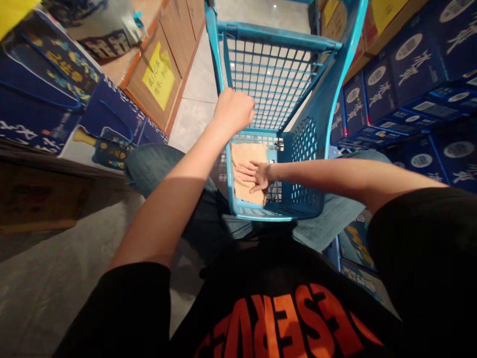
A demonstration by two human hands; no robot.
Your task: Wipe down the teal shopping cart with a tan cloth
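A blue plastic shopping cart (333, 114) with lattice walls stands between the knees. My left hand (234, 113) is closed round the cart's left side edge. Inside, on the cart's bottom, a tan cloth (249, 151) lies spread out, with some wrinkles. My right hand (258, 175) reaches in over the right wall and presses flat on this cloth, its fingers spread. Part of the cloth is hidden under that palm.
Stacked dark blue boxes (417, 64) line the right side. At left are blue gift bags (112, 109) and a wooden cabinet (179, 30) bearing a yellow paper sign (159, 74). A cardboard box (40, 194) sits low at left. Grey tiled floor (196, 104) shows beyond the cart.
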